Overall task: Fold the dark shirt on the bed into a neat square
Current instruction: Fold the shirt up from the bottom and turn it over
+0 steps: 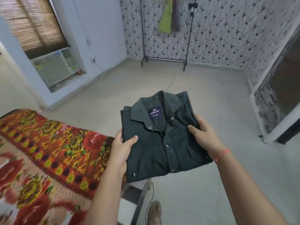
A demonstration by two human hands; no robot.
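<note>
While the dark shirt point(162, 140) already looks folded square, collar pointing away, it's up in the air, not on the bed point(40, 151): left hand point(121, 151) pinches its left edge, right hand point(206, 138) its right, thumbs on top. Bed's off to the left, nearer the left hand, floor point(211, 95) below.

I'm getting soft, even daylight here, fairly bright, no harsh glare. The glow comes through the blind point(32, 25) at upper left, its slats warm brown. The centre is sharp: I can read the label on the shirt point(154, 151). The bed point(40, 159) at lower left smears with blur, and the wallpaper point(227, 38) looks soft too. The edges bow hard and the rack point(164, 59) leans. Shadows on the floor point(211, 95) are faint.
</note>
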